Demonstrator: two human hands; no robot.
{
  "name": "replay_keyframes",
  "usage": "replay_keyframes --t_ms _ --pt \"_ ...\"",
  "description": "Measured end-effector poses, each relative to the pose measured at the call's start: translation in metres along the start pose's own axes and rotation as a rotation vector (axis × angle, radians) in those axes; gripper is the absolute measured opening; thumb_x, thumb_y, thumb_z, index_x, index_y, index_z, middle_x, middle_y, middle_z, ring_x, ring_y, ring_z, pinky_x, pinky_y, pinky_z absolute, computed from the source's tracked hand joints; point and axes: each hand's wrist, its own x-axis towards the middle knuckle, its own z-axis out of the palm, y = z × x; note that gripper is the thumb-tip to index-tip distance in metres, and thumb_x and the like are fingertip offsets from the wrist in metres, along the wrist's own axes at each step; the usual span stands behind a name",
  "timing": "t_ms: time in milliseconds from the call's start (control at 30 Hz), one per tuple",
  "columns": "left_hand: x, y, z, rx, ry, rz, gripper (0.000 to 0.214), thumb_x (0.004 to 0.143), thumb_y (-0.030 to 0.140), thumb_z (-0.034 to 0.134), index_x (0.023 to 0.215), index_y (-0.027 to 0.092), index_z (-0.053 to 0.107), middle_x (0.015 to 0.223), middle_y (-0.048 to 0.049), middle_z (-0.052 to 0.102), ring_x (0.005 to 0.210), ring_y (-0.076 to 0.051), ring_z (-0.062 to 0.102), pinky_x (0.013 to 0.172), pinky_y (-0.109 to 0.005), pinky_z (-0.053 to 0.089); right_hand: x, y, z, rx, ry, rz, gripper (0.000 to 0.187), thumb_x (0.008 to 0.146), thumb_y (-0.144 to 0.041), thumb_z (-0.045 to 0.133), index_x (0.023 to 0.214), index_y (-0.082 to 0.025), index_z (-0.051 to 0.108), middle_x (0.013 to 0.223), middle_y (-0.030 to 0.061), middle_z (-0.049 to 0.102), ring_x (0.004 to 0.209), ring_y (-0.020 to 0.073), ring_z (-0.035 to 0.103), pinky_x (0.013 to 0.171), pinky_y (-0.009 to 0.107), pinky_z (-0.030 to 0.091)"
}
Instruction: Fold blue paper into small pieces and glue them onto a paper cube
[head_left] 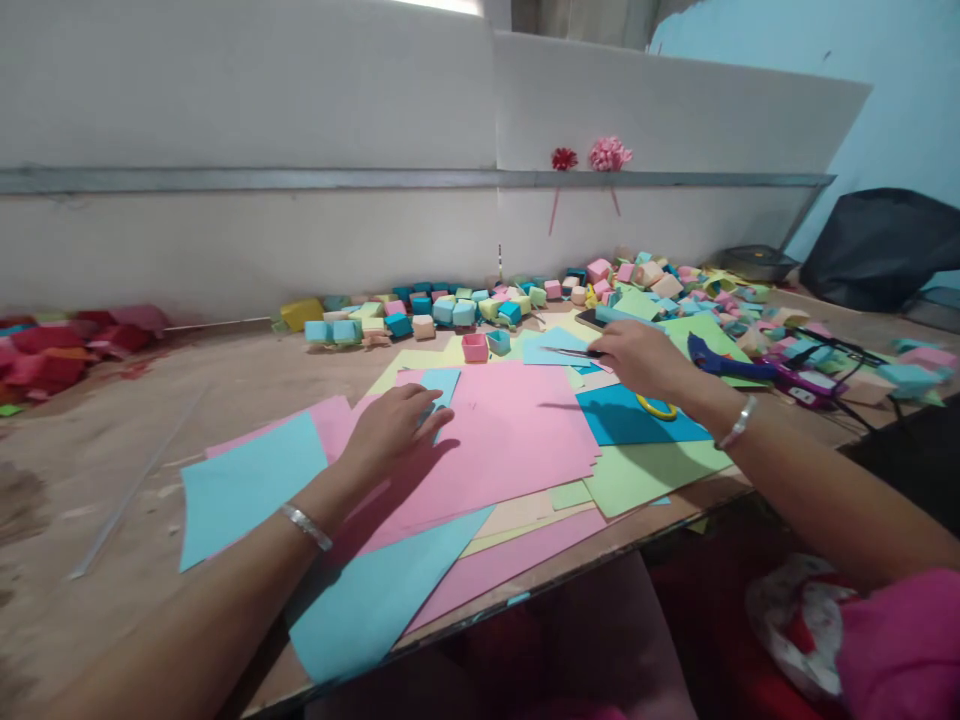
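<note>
My left hand [394, 425] rests palm down on a large pink paper sheet [502, 440], its fingertips touching a small light blue folded piece [442, 385]. My right hand [641, 358] reaches forward over the coloured sheets, fingers closed around a thin dark tool, likely scissors [570, 352], whose tip points left over a light blue sheet [551, 345]. A yellow ring-shaped handle [656, 408] lies on a dark blue sheet [637, 420] under my right wrist. Both wrists wear silver bangles.
Many small folded paper boxes [450, 310] in pink, blue, yellow and green line the back of the wooden table [112, 440]. A pink box [474, 347] stands nearer. A blue and purple glue gun [750, 372] lies at right. Red paper pile [52, 350] at far left.
</note>
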Motion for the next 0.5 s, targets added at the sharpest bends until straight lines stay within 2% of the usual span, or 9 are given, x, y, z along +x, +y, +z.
replay_keyframes --t_ms 100,167,233,300,367,433,500 --pt "-0.005 0.009 0.004 0.091 0.016 -0.058 0.07 0.088 0.06 0.043 0.136 0.01 0.05 0.132 -0.0202 0.056 0.121 -0.035 0.052 0.098 -0.046 0.043 0.042 -0.032 0.01 0.08 0.152 -0.171 0.028 0.091 -0.012 0.046 0.106 -0.016 0.069 0.098 0.0117 0.064 0.093 0.023 0.055 0.074 0.031 0.039" --pt "-0.008 0.012 0.005 0.127 0.019 -0.113 0.08 0.085 0.062 0.048 0.141 0.005 0.043 0.139 -0.0243 0.05 0.127 -0.038 0.046 0.102 -0.049 0.04 0.062 -0.053 0.029 0.108 0.236 -0.219 0.029 0.089 -0.007 0.045 0.101 -0.013 0.07 0.094 0.0127 0.064 0.09 0.023 0.054 0.073 0.032 0.038" --pt "-0.009 0.013 0.004 0.106 -0.01 -0.154 0.081 0.085 0.059 0.05 0.141 0.002 0.041 0.136 -0.0258 0.052 0.124 -0.04 0.05 0.099 -0.051 0.042 0.074 -0.069 0.052 0.13 0.294 -0.245 0.026 0.088 -0.007 0.047 0.1 -0.011 0.069 0.091 0.0135 0.063 0.088 0.0238 0.052 0.073 0.033 0.038" --pt "-0.008 0.01 0.002 0.055 -0.026 -0.139 0.064 0.087 0.045 0.05 0.138 0.005 0.047 0.129 -0.0226 0.06 0.117 -0.037 0.057 0.094 -0.05 0.045 0.078 -0.076 0.072 0.158 0.315 -0.263 0.021 0.088 -0.014 0.052 0.1 -0.012 0.069 0.092 0.0135 0.063 0.089 0.0251 0.052 0.074 0.035 0.039" --pt "-0.005 0.005 0.0 0.024 -0.024 -0.103 0.045 0.084 0.022 0.049 0.127 0.013 0.059 0.122 -0.0147 0.066 0.113 -0.032 0.061 0.094 -0.046 0.047 0.077 -0.076 0.085 0.196 0.343 -0.252 0.02 0.087 -0.019 0.056 0.101 -0.012 0.068 0.095 0.0139 0.063 0.091 0.0262 0.051 0.076 0.036 0.039" --pt "-0.003 -0.001 -0.001 0.016 0.003 -0.08 0.043 0.076 0.005 0.044 0.108 0.019 0.069 0.113 -0.007 0.071 0.114 -0.027 0.061 0.097 -0.042 0.045 0.076 -0.07 0.092 0.24 0.382 -0.22 0.022 0.086 -0.018 0.057 0.104 -0.012 0.067 0.098 0.0144 0.062 0.094 0.0269 0.05 0.078 0.037 0.04" --pt "-0.002 -0.005 0.0 -0.002 0.093 -0.057 0.04 0.075 0.002 0.041 0.095 0.02 0.071 0.104 -0.0049 0.074 0.114 -0.025 0.06 0.099 -0.041 0.044 0.076 -0.063 0.094 0.297 0.391 -0.178 0.023 0.084 -0.016 0.057 0.105 -0.012 0.067 0.099 0.014 0.061 0.094 0.0268 0.05 0.08 0.037 0.04"
